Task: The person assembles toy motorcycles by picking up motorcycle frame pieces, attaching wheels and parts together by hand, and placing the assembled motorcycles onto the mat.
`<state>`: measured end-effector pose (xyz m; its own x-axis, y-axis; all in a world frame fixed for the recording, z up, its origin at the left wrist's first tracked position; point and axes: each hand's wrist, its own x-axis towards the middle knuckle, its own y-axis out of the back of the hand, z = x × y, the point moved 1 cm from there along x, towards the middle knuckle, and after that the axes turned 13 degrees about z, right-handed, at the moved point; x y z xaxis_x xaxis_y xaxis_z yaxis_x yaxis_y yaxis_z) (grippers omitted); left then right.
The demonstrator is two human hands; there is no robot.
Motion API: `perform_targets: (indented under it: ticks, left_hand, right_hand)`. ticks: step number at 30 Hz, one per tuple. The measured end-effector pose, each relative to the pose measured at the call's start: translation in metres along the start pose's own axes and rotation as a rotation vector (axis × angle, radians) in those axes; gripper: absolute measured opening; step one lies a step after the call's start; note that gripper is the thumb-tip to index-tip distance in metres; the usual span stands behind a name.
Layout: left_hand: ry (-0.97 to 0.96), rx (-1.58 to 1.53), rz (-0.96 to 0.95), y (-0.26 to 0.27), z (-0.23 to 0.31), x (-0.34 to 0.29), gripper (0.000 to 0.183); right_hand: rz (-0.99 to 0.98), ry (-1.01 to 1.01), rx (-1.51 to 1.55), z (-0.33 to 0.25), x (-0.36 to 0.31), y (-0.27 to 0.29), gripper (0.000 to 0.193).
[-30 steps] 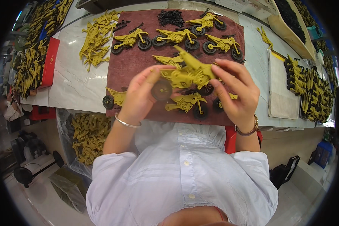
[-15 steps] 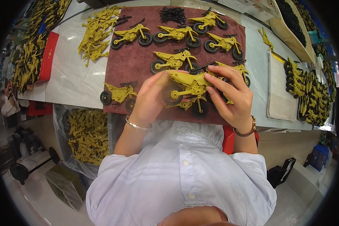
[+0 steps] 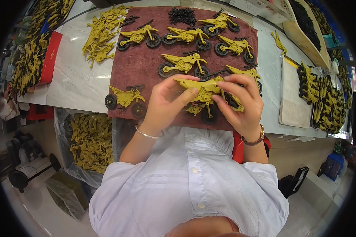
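Note:
A yellow toy motorcycle (image 3: 203, 90) is held up between my two hands over the front of the maroon cloth (image 3: 146, 59). My left hand (image 3: 166, 100) grips its rear end, thumb across the near side, and covers the rear wheel. My right hand (image 3: 244, 103) pinches the front part near the black handlebar, with the thumb below and fingers above. Beneath it lies another toy motorcycle, partly hidden, its black wheel (image 3: 209, 115) showing. Just beyond stands a finished-looking yellow motorcycle (image 3: 184, 65) on its side. One more motorcycle (image 3: 125, 98) lies left of my left hand.
Several motorcycles and a heap of small black parts (image 3: 182, 16) lie farther back. Yellow frames (image 3: 101, 35) are piled at left, beside a red box (image 3: 51, 59). A bag of yellow parts (image 3: 91, 142) sits below the table edge. Stacked motorcycles (image 3: 326, 102) are at right.
My left hand has shifted its hold: its thumb now presses across the motorcycle's near side, covering the rear wheel that showed before. My right hand stays at the front end.

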<state>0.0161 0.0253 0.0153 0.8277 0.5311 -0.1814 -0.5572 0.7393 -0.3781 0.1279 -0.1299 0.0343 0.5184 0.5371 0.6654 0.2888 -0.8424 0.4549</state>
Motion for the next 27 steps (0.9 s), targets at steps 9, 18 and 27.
perform_targets:
  ticks: [9, 18, 27]
  left_hand:
    - [-0.12, 0.094, -0.069, -0.003, 0.005, -0.004, 0.026]
    - [-0.184, 0.206, -0.15, 0.0, 0.006, 0.002, 0.029]
    - [0.01, -0.145, -0.027, -0.009, -0.012, -0.006, 0.032]
  right_hand:
    - [-0.114, -0.801, 0.708, 0.008, -0.003, -0.002, 0.045]
    - [-0.165, -0.823, 0.765, 0.013, -0.013, -0.001, 0.029]
    - [0.252, -0.997, 1.078, 0.002, -0.018, -0.013, 0.035]
